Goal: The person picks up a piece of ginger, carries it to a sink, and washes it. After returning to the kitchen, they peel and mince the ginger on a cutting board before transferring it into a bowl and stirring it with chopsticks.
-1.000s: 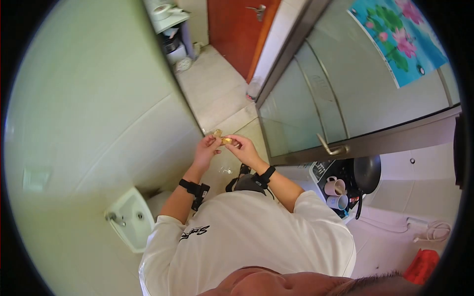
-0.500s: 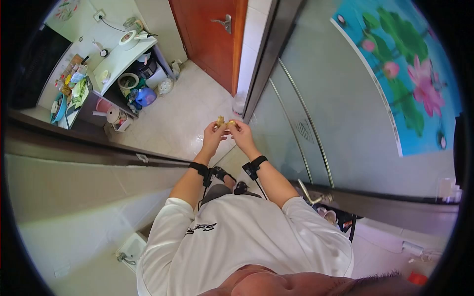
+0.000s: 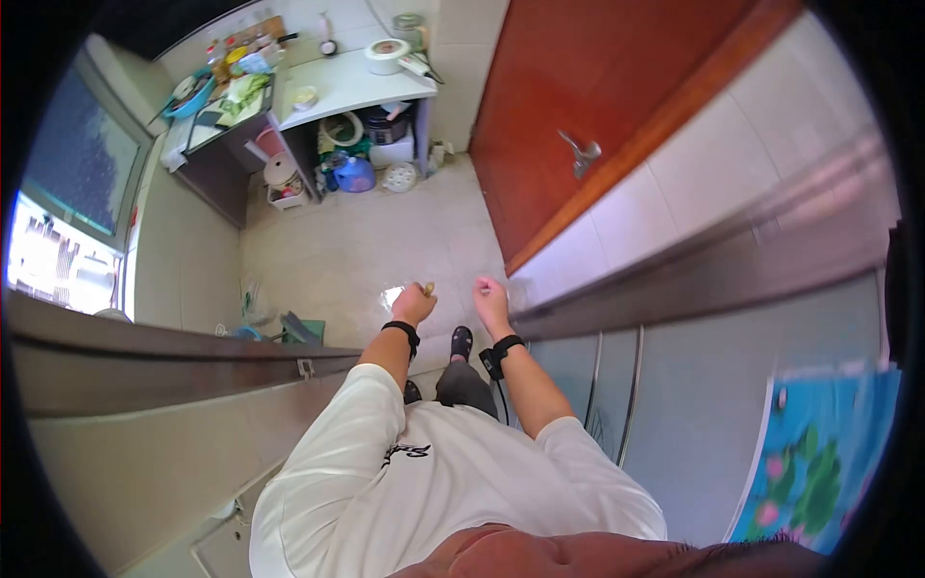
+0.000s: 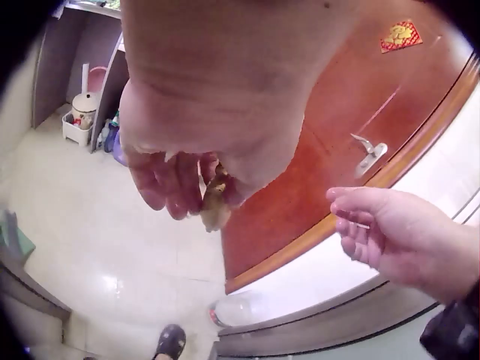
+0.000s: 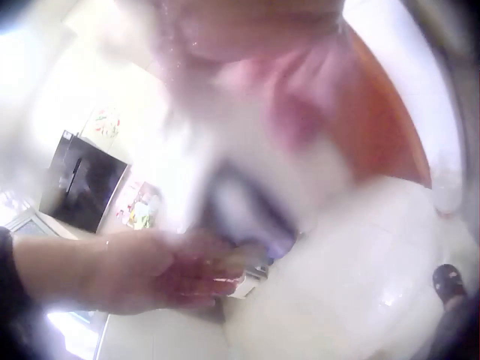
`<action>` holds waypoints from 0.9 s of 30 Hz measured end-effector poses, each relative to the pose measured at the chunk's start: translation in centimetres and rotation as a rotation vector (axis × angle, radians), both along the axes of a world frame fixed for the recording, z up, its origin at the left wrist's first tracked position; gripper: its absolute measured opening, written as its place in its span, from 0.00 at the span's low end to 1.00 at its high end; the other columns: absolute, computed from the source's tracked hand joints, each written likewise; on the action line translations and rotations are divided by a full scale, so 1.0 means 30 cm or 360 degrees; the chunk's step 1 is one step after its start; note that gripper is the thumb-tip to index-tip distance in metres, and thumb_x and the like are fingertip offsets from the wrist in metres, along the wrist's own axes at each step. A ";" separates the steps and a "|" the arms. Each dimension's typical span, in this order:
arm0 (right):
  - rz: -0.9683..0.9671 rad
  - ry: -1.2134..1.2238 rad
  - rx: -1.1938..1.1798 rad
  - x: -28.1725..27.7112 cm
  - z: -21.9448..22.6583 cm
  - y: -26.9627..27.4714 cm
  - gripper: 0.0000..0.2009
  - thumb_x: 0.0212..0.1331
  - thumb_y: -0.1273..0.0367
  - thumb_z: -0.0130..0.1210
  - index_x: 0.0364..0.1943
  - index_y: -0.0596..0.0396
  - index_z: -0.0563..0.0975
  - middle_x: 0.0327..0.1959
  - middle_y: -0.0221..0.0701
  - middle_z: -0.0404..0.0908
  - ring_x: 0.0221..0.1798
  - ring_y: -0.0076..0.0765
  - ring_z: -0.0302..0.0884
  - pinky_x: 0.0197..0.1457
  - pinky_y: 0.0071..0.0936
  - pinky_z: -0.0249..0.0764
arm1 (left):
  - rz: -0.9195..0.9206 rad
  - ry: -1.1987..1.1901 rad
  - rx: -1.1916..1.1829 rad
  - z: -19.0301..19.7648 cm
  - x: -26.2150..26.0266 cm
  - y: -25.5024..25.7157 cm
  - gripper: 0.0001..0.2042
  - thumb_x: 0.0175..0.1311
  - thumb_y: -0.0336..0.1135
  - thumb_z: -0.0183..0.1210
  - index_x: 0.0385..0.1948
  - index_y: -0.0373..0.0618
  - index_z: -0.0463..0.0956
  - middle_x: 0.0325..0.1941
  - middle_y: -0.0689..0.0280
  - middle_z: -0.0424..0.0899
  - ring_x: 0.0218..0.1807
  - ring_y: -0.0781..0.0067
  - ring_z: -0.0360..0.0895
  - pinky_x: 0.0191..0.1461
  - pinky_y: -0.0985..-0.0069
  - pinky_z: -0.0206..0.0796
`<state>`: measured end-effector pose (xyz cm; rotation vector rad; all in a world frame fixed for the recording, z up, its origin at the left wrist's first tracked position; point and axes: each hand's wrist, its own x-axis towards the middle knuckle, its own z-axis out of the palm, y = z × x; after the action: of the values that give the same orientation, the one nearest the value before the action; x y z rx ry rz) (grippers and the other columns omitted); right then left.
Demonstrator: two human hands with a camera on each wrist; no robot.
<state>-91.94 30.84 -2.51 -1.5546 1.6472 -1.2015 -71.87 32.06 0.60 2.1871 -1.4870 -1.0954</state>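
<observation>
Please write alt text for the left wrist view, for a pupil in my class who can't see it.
The left hand pinches a small yellowish-brown piece above a pale floor. The right hand, loosely curled, is apart from it; behind is a reddish-brown door with a metal handle.

Pale shiny floor (image 3: pixel 318 236) before me, red-brown door (image 3: pixel 578 87), metal handle (image 3: pixel 582 156); white-topped bench (image 3: pixel 337 82) against pale wall (image 3: pixel 356 27), bright window (image 3: pixel 79 178), frosted glass panel (image 3: pixel 694 385).

Neither the dark script (image 3: pixel 409 450) on the shirt (image 3: pixel 482 482) nor the gold sign (image 4: pixel 402 35) on the door (image 4: pixel 330 135) is legible.
</observation>
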 end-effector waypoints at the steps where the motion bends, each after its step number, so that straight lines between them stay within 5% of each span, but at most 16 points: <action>1: 0.0118 -0.0034 0.0256 -0.006 0.011 -0.058 0.10 0.57 0.69 0.60 0.37 0.62 0.82 0.28 0.35 0.84 0.32 0.31 0.80 0.39 0.28 0.75 | -0.0128 -0.0176 0.0065 -0.008 0.021 -0.023 0.21 0.55 0.50 0.63 0.42 0.42 0.79 0.42 0.53 0.85 0.47 0.53 0.82 0.54 0.61 0.73; 4: 0.0297 0.0096 0.0528 -0.027 0.019 -0.253 0.09 0.54 0.67 0.58 0.31 0.59 0.83 0.26 0.40 0.84 0.29 0.38 0.81 0.35 0.35 0.74 | -0.0325 -0.0417 0.0185 -0.045 0.107 -0.110 0.20 0.55 0.52 0.61 0.43 0.48 0.80 0.44 0.56 0.85 0.50 0.52 0.81 0.54 0.59 0.73; 8: 0.0419 0.0531 0.0545 -0.049 -0.005 -0.449 0.11 0.57 0.66 0.59 0.27 0.61 0.83 0.18 0.35 0.81 0.26 0.36 0.82 0.31 0.34 0.73 | -0.0185 -0.0420 0.0268 -0.044 0.251 -0.183 0.21 0.54 0.52 0.62 0.43 0.49 0.80 0.44 0.57 0.85 0.50 0.52 0.82 0.53 0.59 0.73; 10: 0.0439 0.0133 -0.0021 -0.037 -0.040 -0.517 0.10 0.57 0.66 0.59 0.29 0.60 0.83 0.20 0.37 0.82 0.28 0.40 0.82 0.33 0.36 0.74 | -0.0016 -0.0390 0.0294 -0.036 0.323 -0.201 0.21 0.54 0.53 0.62 0.44 0.49 0.80 0.44 0.57 0.85 0.50 0.52 0.82 0.53 0.59 0.73; 11: 0.0691 0.0488 0.0943 -0.069 0.019 -0.593 0.10 0.55 0.70 0.59 0.39 0.58 0.82 0.31 0.39 0.84 0.36 0.42 0.83 0.43 0.34 0.77 | 0.0124 -0.0360 0.0315 -0.032 0.356 -0.200 0.21 0.54 0.53 0.62 0.44 0.49 0.80 0.44 0.56 0.86 0.50 0.52 0.82 0.53 0.59 0.73; 12: 0.0728 0.0518 0.0932 -0.062 0.024 -0.640 0.10 0.55 0.70 0.59 0.39 0.58 0.82 0.31 0.39 0.84 0.36 0.42 0.83 0.43 0.34 0.77 | 0.0257 -0.0381 0.0293 -0.039 0.387 -0.195 0.22 0.53 0.53 0.63 0.44 0.48 0.80 0.43 0.56 0.86 0.49 0.52 0.82 0.53 0.60 0.73; 14: 0.0687 0.0391 0.0505 -0.067 -0.073 -0.703 0.11 0.52 0.69 0.58 0.40 0.53 0.83 0.34 0.38 0.85 0.37 0.42 0.83 0.45 0.35 0.77 | 0.0425 -0.0391 0.0298 -0.076 0.457 -0.180 0.21 0.52 0.52 0.64 0.43 0.48 0.81 0.44 0.55 0.86 0.49 0.53 0.82 0.53 0.61 0.73; 15: 0.0806 0.0671 -0.0511 -0.070 -0.201 -0.755 0.09 0.53 0.66 0.59 0.35 0.54 0.83 0.29 0.38 0.85 0.33 0.42 0.83 0.41 0.35 0.78 | 0.0468 -0.0380 0.0297 -0.084 0.482 -0.172 0.21 0.52 0.52 0.64 0.43 0.48 0.81 0.44 0.55 0.86 0.49 0.53 0.82 0.53 0.61 0.73; 16: 0.0841 0.0669 -0.0523 -0.054 -0.157 -0.805 0.09 0.53 0.66 0.59 0.35 0.54 0.83 0.29 0.38 0.85 0.33 0.42 0.83 0.41 0.35 0.78 | 0.0550 -0.0373 0.0351 -0.089 0.507 -0.160 0.22 0.52 0.52 0.65 0.43 0.48 0.81 0.44 0.55 0.86 0.50 0.53 0.82 0.53 0.61 0.73; 18: 0.1113 0.0463 0.1060 -0.028 -0.085 -0.900 0.16 0.49 0.66 0.63 0.44 0.54 0.81 0.42 0.41 0.84 0.47 0.45 0.81 0.53 0.35 0.76 | 0.0650 -0.0372 0.0407 -0.107 0.559 -0.145 0.22 0.51 0.52 0.66 0.43 0.47 0.81 0.45 0.55 0.86 0.50 0.53 0.81 0.54 0.61 0.73; 19: 0.1124 0.0465 0.1058 -0.010 -0.095 -0.932 0.16 0.49 0.66 0.63 0.44 0.54 0.81 0.42 0.41 0.84 0.47 0.45 0.81 0.53 0.35 0.76 | 0.0686 -0.0303 0.0447 -0.127 0.586 -0.134 0.24 0.49 0.52 0.67 0.44 0.46 0.81 0.45 0.55 0.85 0.50 0.53 0.81 0.54 0.62 0.73; 22: 0.0928 0.0862 -0.0245 0.023 -0.118 -1.004 0.13 0.50 0.60 0.66 0.34 0.54 0.84 0.36 0.40 0.85 0.41 0.40 0.83 0.46 0.33 0.77 | 0.0757 -0.0150 0.0527 -0.188 0.654 -0.135 0.27 0.44 0.51 0.71 0.45 0.44 0.80 0.46 0.54 0.85 0.51 0.54 0.81 0.55 0.63 0.72; 24: 0.0984 0.0816 -0.0494 0.073 -0.099 -1.098 0.12 0.51 0.61 0.65 0.35 0.54 0.84 0.33 0.41 0.86 0.34 0.41 0.84 0.40 0.33 0.78 | 0.0845 -0.0014 0.0613 -0.300 0.708 -0.156 0.32 0.39 0.50 0.75 0.46 0.41 0.79 0.47 0.54 0.85 0.52 0.56 0.81 0.55 0.64 0.72; 26: 0.0992 0.0821 0.1158 0.123 -0.087 -1.211 0.18 0.51 0.65 0.65 0.46 0.56 0.81 0.40 0.40 0.85 0.44 0.36 0.83 0.45 0.30 0.77 | 0.0798 -0.0019 0.0712 -0.431 0.769 -0.189 0.30 0.43 0.50 0.74 0.49 0.43 0.79 0.50 0.56 0.84 0.54 0.58 0.81 0.58 0.65 0.71; 27: 0.0982 0.0847 0.1159 0.141 -0.134 -1.230 0.18 0.51 0.65 0.65 0.46 0.56 0.81 0.40 0.40 0.85 0.44 0.36 0.83 0.45 0.30 0.77 | 0.0793 0.0007 0.0710 -0.490 0.808 -0.193 0.30 0.43 0.50 0.74 0.49 0.43 0.79 0.50 0.56 0.84 0.54 0.58 0.81 0.58 0.65 0.71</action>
<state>-87.71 -6.05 -6.53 -1.7348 1.4616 0.1501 -47.63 26.27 -14.11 2.6344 -0.6588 -1.3270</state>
